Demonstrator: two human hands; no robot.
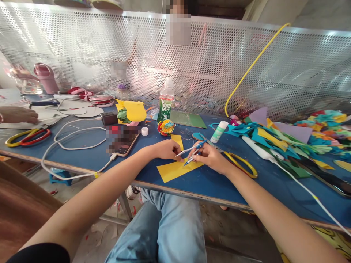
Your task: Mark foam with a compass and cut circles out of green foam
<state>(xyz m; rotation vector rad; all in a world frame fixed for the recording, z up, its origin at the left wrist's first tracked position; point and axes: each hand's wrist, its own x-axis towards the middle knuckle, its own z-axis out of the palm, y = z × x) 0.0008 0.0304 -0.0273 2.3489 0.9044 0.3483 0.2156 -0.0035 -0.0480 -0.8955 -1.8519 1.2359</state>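
Note:
My right hand [212, 157] grips a drawing compass [195, 149] near its blue top, its legs spread over a yellow paper strip [175, 171]. One leg's pointed end rests on or just above the strip; the other reaches my left hand [168, 148]. The fingers of that hand are curled and close together, by the paper's upper edge. Whether they pinch the compass leg or only press the paper, I cannot tell. Behind the left hand lies another yellow paper piece [177, 141]. Yellow-handled scissors [242, 164] lie partly behind my right hand.
A glue stick [219, 131], a multicoloured paper ball [166, 128] and a green-labelled bottle [165, 102] stand beyond my hands. A cabled phone [127, 140] lies left. Coloured paper scraps [263, 135] are heaped right. Another person's hand [19, 114] rests far left near scissors [29, 137].

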